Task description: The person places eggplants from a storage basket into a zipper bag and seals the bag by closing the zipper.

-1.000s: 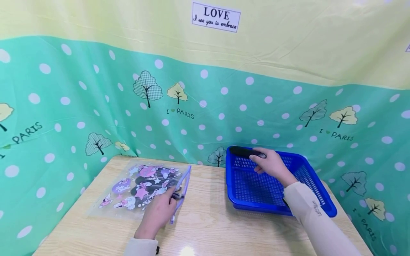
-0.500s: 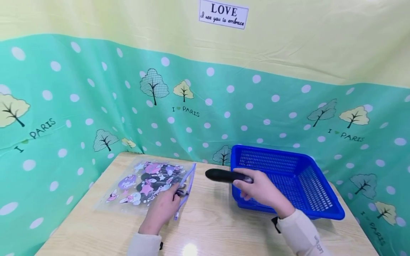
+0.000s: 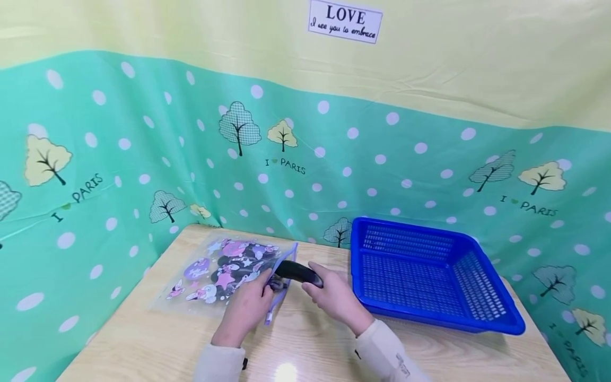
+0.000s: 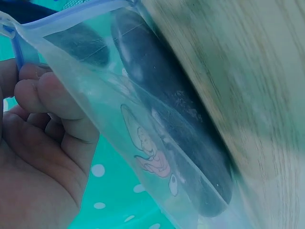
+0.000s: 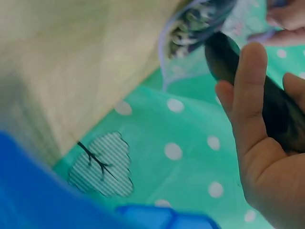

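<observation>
A clear zip bag (image 3: 198, 269) printed with pink and purple cartoons lies on the left of the table. My left hand (image 3: 245, 309) pinches the edge of its purple-trimmed mouth, holding it parted. A long, dark eggplant (image 3: 295, 272) is gripped near one end by my right hand (image 3: 338, 298). Its far tip is at the bag's mouth, and in the left wrist view that tip shows through the film. Another dark eggplant (image 4: 167, 105) lies inside the bag. More dark shapes are in there, partly hidden by the print.
A blue plastic basket (image 3: 477, 318) with slotted walls stands at the right of the wooden table (image 3: 315, 345). Behind and on both sides hangs a green and yellow patterned cloth (image 3: 305, 122).
My right hand has carried the eggplant left, from over the basket to the bag's mouth. The left hand keeps its hold on the bag. The head view has shifted slightly.
</observation>
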`<state>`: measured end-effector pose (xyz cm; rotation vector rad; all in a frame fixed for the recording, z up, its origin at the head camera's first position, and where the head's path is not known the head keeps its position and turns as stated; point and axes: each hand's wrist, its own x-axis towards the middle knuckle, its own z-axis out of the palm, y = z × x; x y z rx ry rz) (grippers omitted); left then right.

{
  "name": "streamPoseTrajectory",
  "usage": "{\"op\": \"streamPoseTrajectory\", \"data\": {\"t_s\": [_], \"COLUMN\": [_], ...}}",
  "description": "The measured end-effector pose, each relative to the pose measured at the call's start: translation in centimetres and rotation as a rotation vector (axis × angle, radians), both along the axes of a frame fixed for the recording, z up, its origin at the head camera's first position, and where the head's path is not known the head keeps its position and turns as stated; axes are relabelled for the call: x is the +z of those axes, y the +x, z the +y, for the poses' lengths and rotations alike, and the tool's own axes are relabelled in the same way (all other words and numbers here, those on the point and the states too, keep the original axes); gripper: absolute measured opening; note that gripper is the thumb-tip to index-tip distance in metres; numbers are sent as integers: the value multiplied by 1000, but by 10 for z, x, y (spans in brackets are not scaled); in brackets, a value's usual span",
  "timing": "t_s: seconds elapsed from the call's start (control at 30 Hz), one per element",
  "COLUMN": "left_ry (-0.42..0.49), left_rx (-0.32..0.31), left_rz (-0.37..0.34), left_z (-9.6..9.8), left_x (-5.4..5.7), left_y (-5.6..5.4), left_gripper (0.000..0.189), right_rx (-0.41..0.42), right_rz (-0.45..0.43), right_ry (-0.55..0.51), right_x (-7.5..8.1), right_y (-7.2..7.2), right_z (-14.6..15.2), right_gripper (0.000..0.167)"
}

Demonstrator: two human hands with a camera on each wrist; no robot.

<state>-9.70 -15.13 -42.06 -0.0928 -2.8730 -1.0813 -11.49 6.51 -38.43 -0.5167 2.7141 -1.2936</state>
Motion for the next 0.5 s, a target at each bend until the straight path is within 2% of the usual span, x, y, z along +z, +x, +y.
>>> {"op": "streamPoseTrajectory", "data": {"t_s": [0.2,0.5], "left_ry": [-27,-25], "left_rx": [-4,-3], "left_rz": [23,2], "left_z": [1,1], "left_x": [0,0], "left_y": [-2,-2], "left_gripper": [50,50], "right_rx": [-27,45], "right_rz": [26,92], "right_ry": [-34,15], "right_x": [-19,-37], "right_y": [-19,-36], "right_z": [-13,-20], "right_gripper": [52,48]}}
